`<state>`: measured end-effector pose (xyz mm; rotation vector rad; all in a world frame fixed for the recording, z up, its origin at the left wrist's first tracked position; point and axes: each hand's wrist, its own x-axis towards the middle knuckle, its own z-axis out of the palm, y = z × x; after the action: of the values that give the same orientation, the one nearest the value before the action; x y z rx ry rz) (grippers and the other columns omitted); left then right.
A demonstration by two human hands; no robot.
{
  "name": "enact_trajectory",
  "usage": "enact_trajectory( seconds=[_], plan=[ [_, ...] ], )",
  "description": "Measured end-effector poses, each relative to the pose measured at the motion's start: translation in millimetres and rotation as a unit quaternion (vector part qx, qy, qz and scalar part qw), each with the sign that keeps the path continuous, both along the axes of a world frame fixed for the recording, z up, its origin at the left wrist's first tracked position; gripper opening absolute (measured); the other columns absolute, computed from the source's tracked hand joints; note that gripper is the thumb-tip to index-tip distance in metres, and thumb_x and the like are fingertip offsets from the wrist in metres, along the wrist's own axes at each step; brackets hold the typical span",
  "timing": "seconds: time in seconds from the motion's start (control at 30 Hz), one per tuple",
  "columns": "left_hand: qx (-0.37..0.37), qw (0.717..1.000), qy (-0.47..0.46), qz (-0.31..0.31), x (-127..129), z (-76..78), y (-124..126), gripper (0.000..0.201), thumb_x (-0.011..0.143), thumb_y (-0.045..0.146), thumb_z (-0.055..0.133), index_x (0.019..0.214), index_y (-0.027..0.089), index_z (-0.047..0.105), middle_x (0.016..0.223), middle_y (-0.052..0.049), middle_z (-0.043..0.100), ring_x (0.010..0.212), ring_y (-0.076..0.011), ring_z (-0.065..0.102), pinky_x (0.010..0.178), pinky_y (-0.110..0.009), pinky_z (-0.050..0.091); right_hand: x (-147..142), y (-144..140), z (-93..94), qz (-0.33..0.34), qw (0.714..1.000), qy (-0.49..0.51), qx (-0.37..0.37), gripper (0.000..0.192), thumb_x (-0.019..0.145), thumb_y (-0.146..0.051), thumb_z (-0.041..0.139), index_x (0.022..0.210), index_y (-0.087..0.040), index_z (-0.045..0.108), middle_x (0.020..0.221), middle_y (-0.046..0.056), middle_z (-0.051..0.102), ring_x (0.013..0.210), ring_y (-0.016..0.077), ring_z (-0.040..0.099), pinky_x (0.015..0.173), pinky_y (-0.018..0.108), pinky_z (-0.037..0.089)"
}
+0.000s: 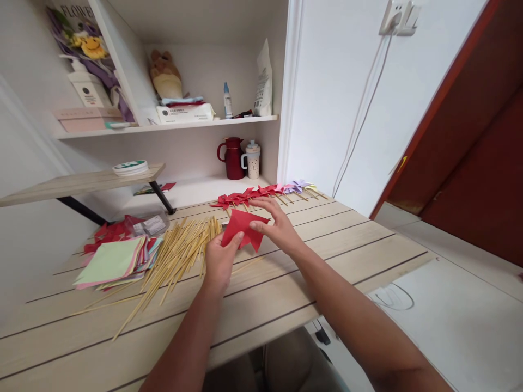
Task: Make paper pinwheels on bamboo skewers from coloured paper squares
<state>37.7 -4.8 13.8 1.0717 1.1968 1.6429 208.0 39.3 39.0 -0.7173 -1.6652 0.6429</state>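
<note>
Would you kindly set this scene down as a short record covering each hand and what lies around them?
Left hand: holds the red paper, thumb on top
Right hand: thumb at the red paper, hand spread
Beside the left hand: loose pile of thin sticks; stack of coloured paper, pale green uppermost
Beyond the hands: row of folded paper pieces, mostly red, some purple
Under the shelf: dark red jug; lidded cup

A home was suggested by a plush toy [165, 76] and a red jug [234, 159], both seen at eleven o'clock.
</note>
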Motion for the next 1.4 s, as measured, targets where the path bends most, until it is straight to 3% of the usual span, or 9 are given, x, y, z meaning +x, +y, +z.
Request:
enact_trajectory(
  seconds=[0.1,0.33,0.57,0.73,0.87,0.97,1.1,1.2,1.4],
  plan=[
    [0.022,0.999,0.048,0.0,1,3.8,-3,0.024,0.067,0.033,0.087,0.085,0.018,0.082,0.077,-0.004,0.077,0.07,-0.0183,0.066,0.07,-0.029,0.051,2,4,0.3,0.042,0.999,-0.024,-0.01,0.041,0.076,-0.048,0.085,0.112,-0.03,0.077,0.131,0.009,0.066,0.131,0.0292,0.054,0.117,0.049,0.036],
    [0.087,0.988,0.124,-0.006,4,11.4,-8,0.007,0.069,0.027,0.085,0.07,0.023,0.08,0.071,-0.002,0.069,0.068,-0.0172,0.058,0.065,-0.026,0.044,7,7,0.2,0.068,0.995,-0.039,-0.053,0.019,0.071,-0.04,0.088,0.08,-0.025,0.081,0.11,0.008,0.073,0.111,0.0273,0.063,0.102,0.045,0.046],
    [0.112,0.979,0.171,0.015,0,10.0,-8,0.011,0.076,0.033,0.082,0.074,0.022,0.08,0.073,-0.003,0.069,0.07,-0.018,0.059,0.067,-0.027,0.044,5,-1,6.3,0.068,0.994,-0.037,-0.083,0.017,0.072,-0.037,0.087,0.078,-0.022,0.081,0.098,0.007,0.074,0.101,0.026,0.066,0.094,0.04,0.048],
    [0.12,0.988,0.094,-0.01,-5,6.0,-8,0.045,0.091,0.061,0.061,0.085,0.02,0.079,0.075,-0.005,0.07,0.07,-0.0186,0.061,0.071,-0.028,0.047,-9,-9,2.4,0.093,0.967,0.093,-0.219,0.03,0.07,-0.044,0.085,0.079,-0.017,0.077,0.077,0.004,0.072,0.07,0.0184,0.062,0.068,0.032,0.047],
    [0.13,0.991,0.016,-0.014,-7,1.5,-3,0.054,0.093,0.066,0.055,0.118,0.023,0.075,0.093,-0.006,0.073,0.077,-0.0178,0.065,0.078,-0.03,0.051,-19,-8,-1.3,0.087,0.917,0.258,-0.29,0.034,0.059,-0.041,0.091,0.075,-0.015,0.076,0.075,0.005,0.075,0.067,0.0174,0.062,0.067,0.03,0.048],
    [0.117,0.992,0.006,-0.037,-4,0.3,-1,0.051,0.09,0.062,0.064,0.121,0.023,0.073,0.106,-0.008,0.073,0.086,-0.0172,0.067,0.081,-0.029,0.052,-24,-8,-3.4,0.085,0.895,0.314,-0.305,0.034,0.057,-0.04,0.093,0.074,-0.015,0.075,0.077,0.005,0.077,0.068,0.0172,0.063,0.067,0.03,0.049],
    [0.091,0.991,0.021,-0.098,5,1.9,-4,0.043,0.08,0.049,0.081,0.113,0.022,0.073,0.116,-0.008,0.072,0.1,-0.0196,0.068,0.09,-0.029,0.052,-29,-11,-7.0,0.083,0.896,0.322,-0.295,0.033,0.059,-0.038,0.092,0.078,-0.016,0.078,0.078,0.004,0.078,0.067,0.0164,0.064,0.068,0.03,0.05],
    [0.077,0.989,0.002,-0.127,9,3.8,-7,0.045,0.078,0.042,0.084,0.116,0.022,0.072,0.118,-0.008,0.074,0.105,-0.0212,0.069,0.094,-0.032,0.053,-33,-15,-9.5,0.092,0.9,0.317,-0.285,0.031,0.061,-0.037,0.092,0.079,-0.016,0.078,0.079,0.004,0.078,0.068,0.0161,0.065,0.069,0.029,0.05],
    [0.063,0.989,-0.061,-0.12,9,9.2,-10,0.042,0.078,0.041,0.083,0.114,0.02,0.074,0.116,-0.009,0.077,0.11,-0.0247,0.071,0.099,-0.038,0.053,-36,-17,-11.9,0.1,0.902,0.312,-0.281,0.032,0.063,-0.038,0.091,0.084,-0.016,0.079,0.081,0.004,0.078,0.069,0.0165,0.065,0.068,0.029,0.051]
  ],
)
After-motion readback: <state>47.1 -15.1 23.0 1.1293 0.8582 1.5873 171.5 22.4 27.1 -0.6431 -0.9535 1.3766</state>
